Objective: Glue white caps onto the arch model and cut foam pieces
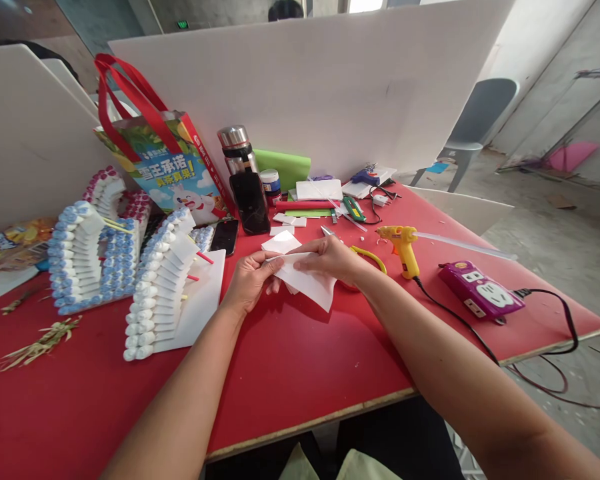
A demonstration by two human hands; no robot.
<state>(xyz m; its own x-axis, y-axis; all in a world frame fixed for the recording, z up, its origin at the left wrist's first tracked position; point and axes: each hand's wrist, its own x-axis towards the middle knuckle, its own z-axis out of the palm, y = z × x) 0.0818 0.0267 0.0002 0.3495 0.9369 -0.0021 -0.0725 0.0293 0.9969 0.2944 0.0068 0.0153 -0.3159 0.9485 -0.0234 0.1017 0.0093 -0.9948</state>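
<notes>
Above the red table [280, 380], both of my hands grip a thin white sheet of paper [313, 283]. My left hand [250, 279] pinches its left side between thumb and fingers. My right hand [330, 259] is closed on its upper edge, and the sheet's free corner hangs down to the right. Small white paper pieces [282, 241] lie just behind the hands. Scissors with yellow handles [370, 257] are partly hidden by my right hand. Left of my hands stands a curved craft piece with white rolled tips [153, 293] on a white board [203, 313].
A yellow glue gun [404, 250] and a purple power strip [483, 290] with cords sit at right. Behind are a green cutter [354, 208], a thermos [237, 150], phones [225, 237] and a printed bag [175, 167]. Blue-tipped craft pieces [80, 260] stand at left.
</notes>
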